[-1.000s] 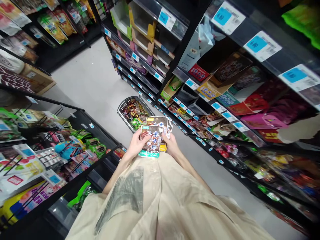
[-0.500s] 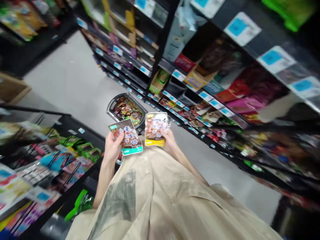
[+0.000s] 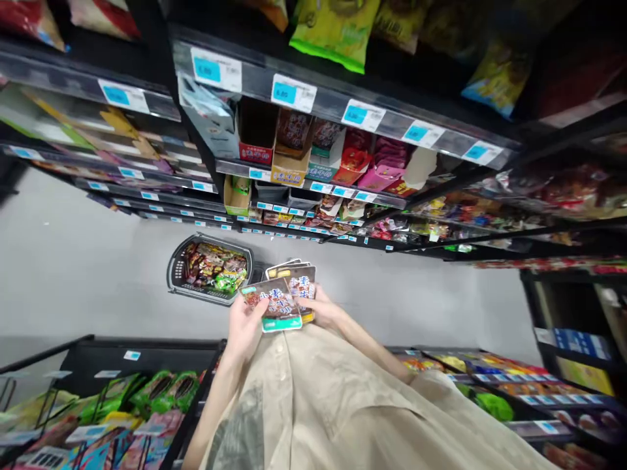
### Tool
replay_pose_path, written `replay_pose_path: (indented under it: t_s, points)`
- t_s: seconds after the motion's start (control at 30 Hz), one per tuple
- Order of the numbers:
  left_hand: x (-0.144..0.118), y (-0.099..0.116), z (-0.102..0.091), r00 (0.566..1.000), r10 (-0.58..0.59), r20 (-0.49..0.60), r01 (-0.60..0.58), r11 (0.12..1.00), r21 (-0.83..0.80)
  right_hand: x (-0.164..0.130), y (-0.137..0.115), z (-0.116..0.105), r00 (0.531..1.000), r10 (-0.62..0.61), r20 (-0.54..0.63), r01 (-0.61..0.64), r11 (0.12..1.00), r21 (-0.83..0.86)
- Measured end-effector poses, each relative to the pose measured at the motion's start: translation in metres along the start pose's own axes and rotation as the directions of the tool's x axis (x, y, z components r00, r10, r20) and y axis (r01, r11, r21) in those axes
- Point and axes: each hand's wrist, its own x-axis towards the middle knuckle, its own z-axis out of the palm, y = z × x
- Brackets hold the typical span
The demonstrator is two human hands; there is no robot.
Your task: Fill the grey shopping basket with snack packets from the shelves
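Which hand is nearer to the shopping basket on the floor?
Left. The left hand sits just below the basket rim in the picture; the right hand is farther off, behind the snack packets.

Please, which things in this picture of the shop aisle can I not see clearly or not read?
- Head view: the packets behind the front packet are overlapped by it; their number is unclear.
- Right hand: its fingers go behind the packets.
- Price tags: numbers blurred and too small to read.
- Basket on the floor: goods inside too small to identify.
- Left hand: its grip is on the front packet; the forearm runs behind the beige shirt.
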Motion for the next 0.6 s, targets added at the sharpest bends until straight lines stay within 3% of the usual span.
replay_pose_path:
  t_s: [0.13, 0.23, 0.3, 0.4, 0.5, 0.6]
  points:
    - [0.026, 0.038, 0.022, 0.992, 0.116, 0.041, -0.114, 0.992, -0.049, -0.004, -0.015, -0.044, 0.990, -0.059, -0.127, 0.060, 0.998, 0.002]
    - [0.055, 0.075, 0.054, 0.957, 0.280, 0.077, -0.277, 0.960, -0.043, -0.016, -0.021, -0.082, 0.967, -0.106, -0.231, 0.123, 0.991, 0.060]
    - [0.082, 0.099, 0.085, 0.892, 0.433, 0.134, -0.435, 0.900, -0.015, -0.026, -0.021, -0.107, 0.948, -0.133, -0.288, 0.173, 0.978, 0.118]
    - [0.136, 0.126, 0.144, 0.740, 0.619, 0.264, -0.652, 0.757, 0.054, -0.040, -0.018, -0.145, 0.887, -0.183, -0.424, 0.272, 0.949, 0.160]
    - [0.195, 0.142, 0.202, 0.609, 0.718, 0.339, -0.783, 0.612, 0.111, -0.047, -0.012, -0.182, 0.771, -0.243, -0.588, 0.389, 0.911, 0.134]
    - [0.243, 0.146, 0.242, 0.527, 0.755, 0.391, -0.846, 0.509, 0.159, -0.049, -0.009, -0.215, 0.659, -0.296, -0.692, 0.493, 0.864, 0.100]
